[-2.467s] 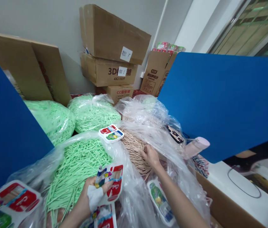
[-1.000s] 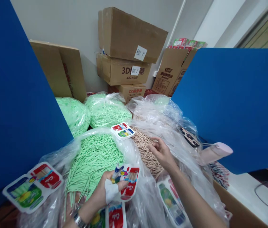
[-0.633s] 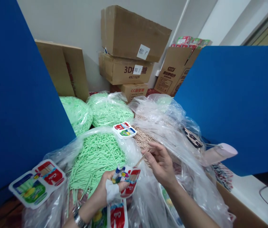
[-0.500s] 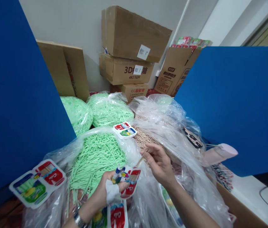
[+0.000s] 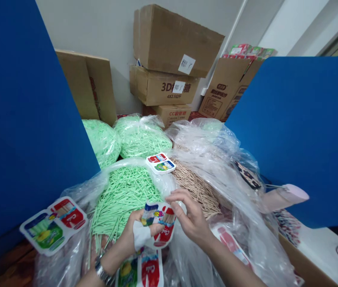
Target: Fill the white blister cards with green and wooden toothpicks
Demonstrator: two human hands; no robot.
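Note:
My left hand [image 5: 137, 231], a white wrap round its thumb side, grips a printed blister pack [image 5: 167, 233]. The pack has a red cola-bottle half with brown sticks showing in its window. My right hand [image 5: 188, 215] is at the pack's upper right edge, thumb and forefinger close together; whatever they pinch is hidden. Below my left hand lies another cola pack [image 5: 151, 271]. Behind the hands, green sticks [image 5: 127, 191] fill an opened plastic bag, and brown sticks [image 5: 198, 189] lie in the bag to its right.
More packs lie at the left [image 5: 53, 225], on the bags ahead [image 5: 160, 163] and under my right forearm [image 5: 231, 245]. Blue panels [image 5: 300, 139] flank both sides. Cardboard boxes [image 5: 169, 85] are stacked at the back. A pinkish cylinder [image 5: 285, 198] is at the right.
My right hand has moved down and left to the pack's edge. The brown stick it pinched no longer shows between its fingers. The view has shifted slightly left.

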